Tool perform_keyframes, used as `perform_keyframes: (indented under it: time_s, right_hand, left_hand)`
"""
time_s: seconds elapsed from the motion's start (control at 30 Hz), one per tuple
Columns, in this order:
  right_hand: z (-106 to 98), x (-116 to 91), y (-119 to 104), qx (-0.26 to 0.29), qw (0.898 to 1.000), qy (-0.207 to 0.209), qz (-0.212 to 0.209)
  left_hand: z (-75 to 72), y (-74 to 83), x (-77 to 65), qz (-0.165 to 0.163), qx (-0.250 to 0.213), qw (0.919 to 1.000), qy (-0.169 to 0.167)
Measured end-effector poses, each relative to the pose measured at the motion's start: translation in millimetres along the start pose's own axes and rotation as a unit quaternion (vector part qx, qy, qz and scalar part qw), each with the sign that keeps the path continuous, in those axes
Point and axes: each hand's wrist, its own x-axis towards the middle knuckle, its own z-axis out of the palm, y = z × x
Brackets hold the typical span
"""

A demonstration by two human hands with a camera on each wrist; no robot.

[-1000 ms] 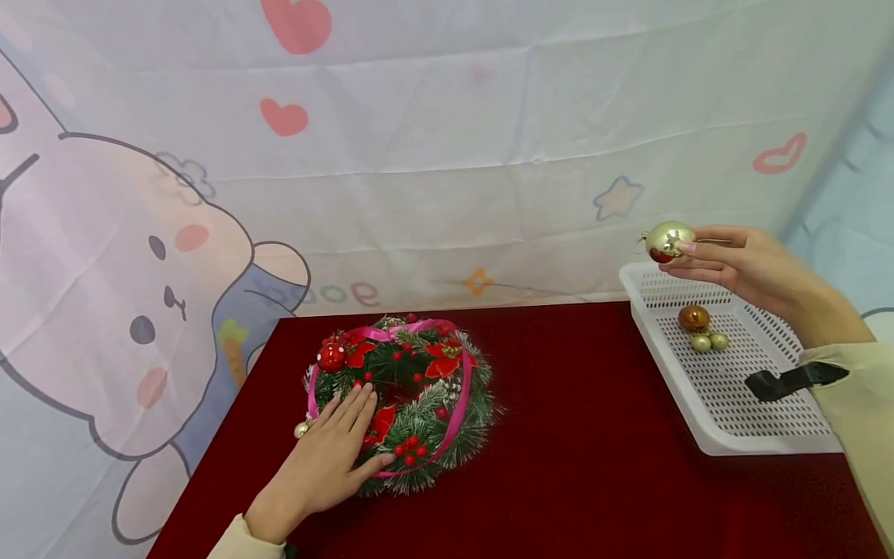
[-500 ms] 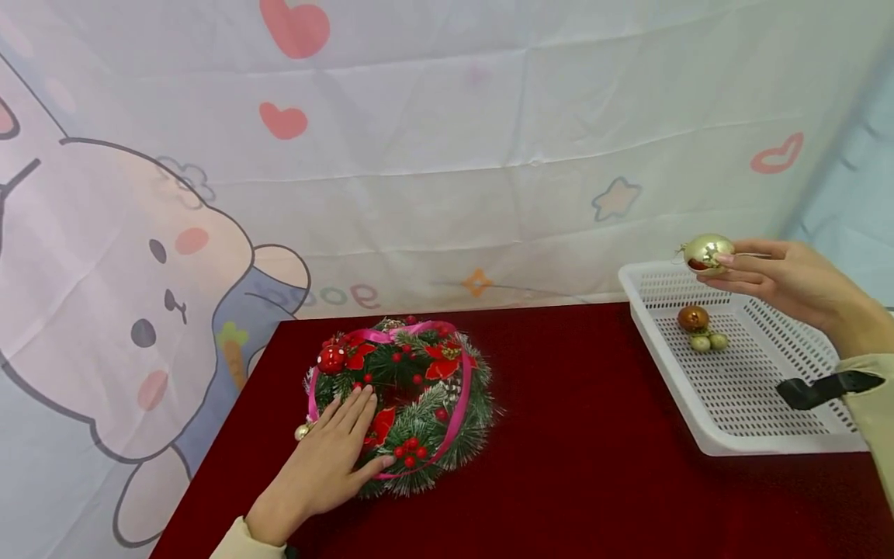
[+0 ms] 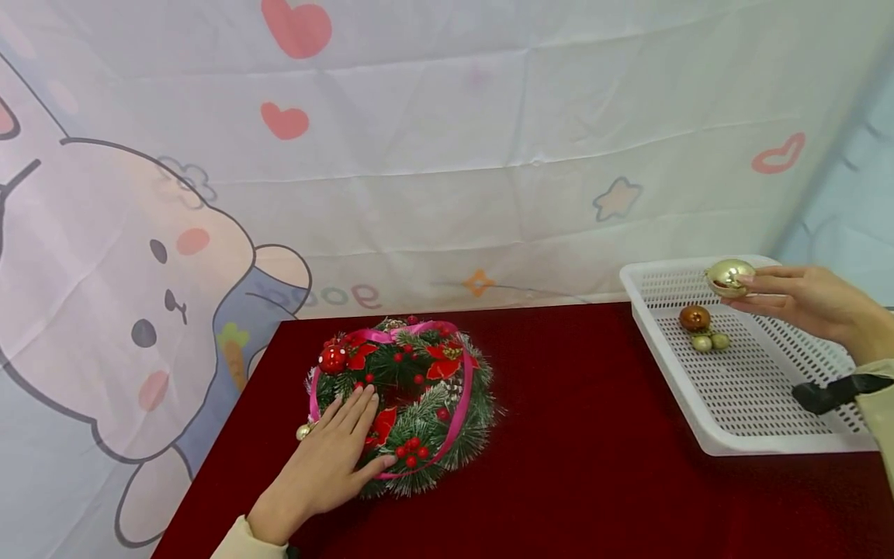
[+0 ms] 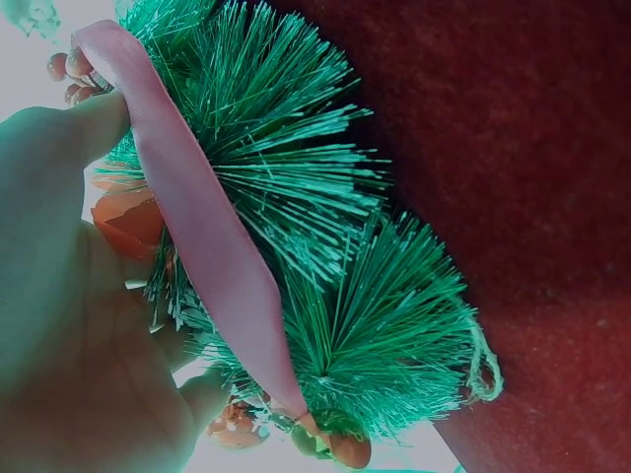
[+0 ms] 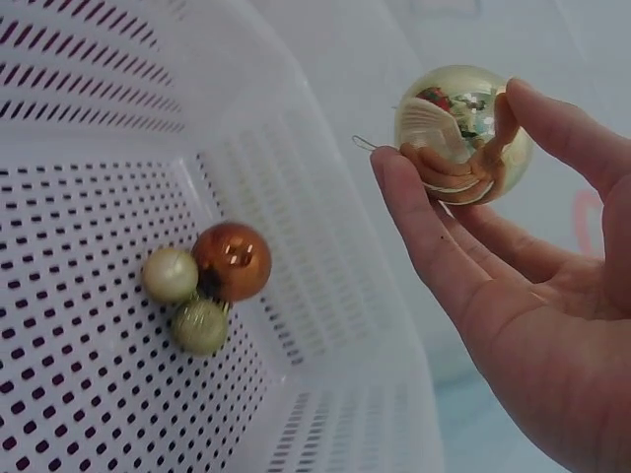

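On the red cloth lies a green wreath (image 3: 426, 415) with red berries, red flowers and a pink ribbon (image 3: 457, 411). My left hand (image 3: 328, 454) rests flat on its near left side, fingers straight and thumb spread. A small gold ball (image 3: 303, 432) and a red dotted ball (image 3: 332, 359) show at the wreath's left edge. At the far right my right hand (image 3: 813, 303) pinches a shiny gold ball ornament (image 3: 729, 277) between thumb and fingers, raised over the white basket. A thin wire loop (image 5: 363, 143) sticks out from that ornament in the right wrist view.
The white perforated basket (image 3: 670, 388) stands at the right of the table. Inside it lie a copper ball (image 3: 694, 318) and two small gold balls (image 3: 711, 341), close together. A printed cloth (image 3: 454, 194) hangs behind the table's back edge.
My right hand has carried the gold ball ornament to the right and lower, over the basket. My left hand and the wreath have stayed put.
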Motion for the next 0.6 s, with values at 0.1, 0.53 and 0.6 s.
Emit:
perform_keyframes:
  time_s: [0.1,0.53,0.6]
  right_hand:
    - [-9,2,8,-0.023,0.999,0.015,0.028]
    - [-35,0,36,-0.341,0.929,0.069,0.124]
    - [-35,-1,37,-0.377,0.914,0.061,0.137]
  left_hand:
    - [0.3,-0.1,-0.3,0.0,0.001,1.0,0.0]
    - [1.2,0.7,-4.0,0.002,0.003,1.0,0.008]
    - [1.4,0.6,-4.5,0.001,0.004,1.0,0.008]
